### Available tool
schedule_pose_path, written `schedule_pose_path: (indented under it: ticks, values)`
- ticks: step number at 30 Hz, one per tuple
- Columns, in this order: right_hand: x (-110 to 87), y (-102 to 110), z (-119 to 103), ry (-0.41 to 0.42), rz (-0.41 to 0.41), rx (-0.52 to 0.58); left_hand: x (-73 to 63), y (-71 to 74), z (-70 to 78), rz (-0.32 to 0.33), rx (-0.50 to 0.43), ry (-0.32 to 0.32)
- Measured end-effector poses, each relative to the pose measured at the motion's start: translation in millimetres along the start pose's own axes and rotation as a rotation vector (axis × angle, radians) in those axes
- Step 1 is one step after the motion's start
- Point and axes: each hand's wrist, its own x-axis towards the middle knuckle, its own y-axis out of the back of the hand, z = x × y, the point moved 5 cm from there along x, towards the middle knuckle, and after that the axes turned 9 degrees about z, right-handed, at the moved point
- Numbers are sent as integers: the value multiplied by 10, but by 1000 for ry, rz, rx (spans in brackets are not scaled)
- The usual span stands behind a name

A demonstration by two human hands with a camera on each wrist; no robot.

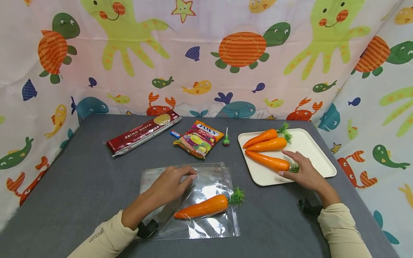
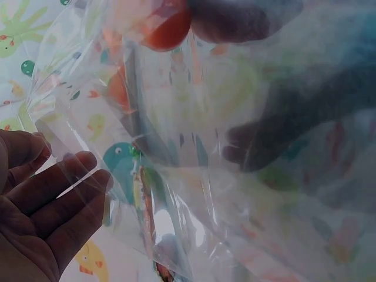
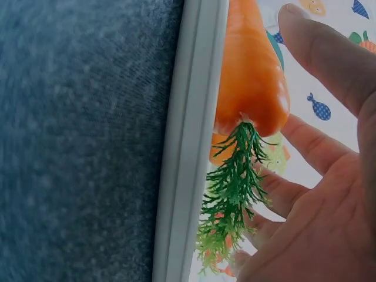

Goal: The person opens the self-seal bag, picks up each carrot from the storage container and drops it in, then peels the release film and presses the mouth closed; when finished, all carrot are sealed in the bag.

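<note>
A clear plastic bag lies flat on the grey table, with a carrot inside; the carrot's green top pokes out past the bag's right edge. My left hand pinches the bag's film between thumb and forefinger, the other fingers loosely bent in the left wrist view. On the right, my right hand hovers at the tray with fingers spread, thumb and fingertips either side of the nearest carrot's leafy end. That carrot lies on the cream tray beside two more carrots.
Behind the bag lie a red spaghetti packet, a Fox's sweets bag, a small blue wrapped sweet and a green lollipop. A sea-animal patterned curtain rises along the table's back and sides.
</note>
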Motion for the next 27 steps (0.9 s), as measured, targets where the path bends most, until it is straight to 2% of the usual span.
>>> schedule_pose_path:
  ticks: [9,17,27]
  values:
    - [-6,-18,-5,2,-33,24,0,-6,-1,3,22,25]
    - [-41,-25,17,-22,-46,-17,7,-26,-6,6,11,19]
    - [-59,-31,-91,4,-55,-21,4,-18,-4,12,12,0]
